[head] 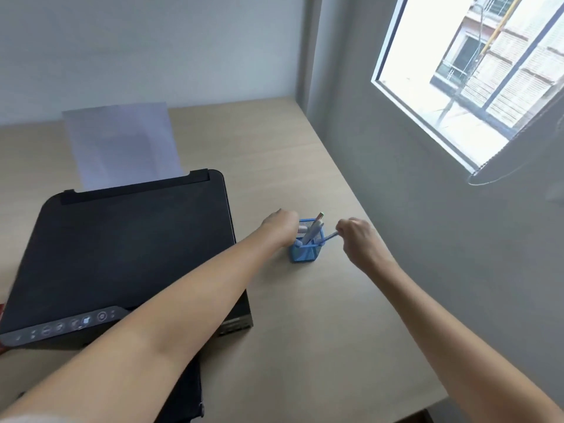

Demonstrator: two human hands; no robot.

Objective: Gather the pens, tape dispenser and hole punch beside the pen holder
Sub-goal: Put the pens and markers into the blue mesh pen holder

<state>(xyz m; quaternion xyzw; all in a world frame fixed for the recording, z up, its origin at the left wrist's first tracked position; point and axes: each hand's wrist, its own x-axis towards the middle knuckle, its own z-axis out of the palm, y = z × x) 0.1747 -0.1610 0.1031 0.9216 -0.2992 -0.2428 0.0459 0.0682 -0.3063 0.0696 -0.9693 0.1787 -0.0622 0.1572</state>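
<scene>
A small blue mesh pen holder (302, 253) stands on the wooden desk (320, 315), just right of the printer. Several pens (314, 230) lean out of it. My left hand (282, 225) is closed against the holder's left rim, touching a white pen top; what it grips is hidden. My right hand (358, 236) is on the holder's right side, with its fingers pinched on a blue pen (331, 237) whose lower end rests at the holder's rim. No tape dispenser or hole punch is in view.
A black printer (122, 254) fills the left of the desk, with white paper (122, 141) standing in its rear tray. The grey wall (427, 239) runs along the desk's right edge, with a window (476, 77) above. The desk's front edge is at the bottom right.
</scene>
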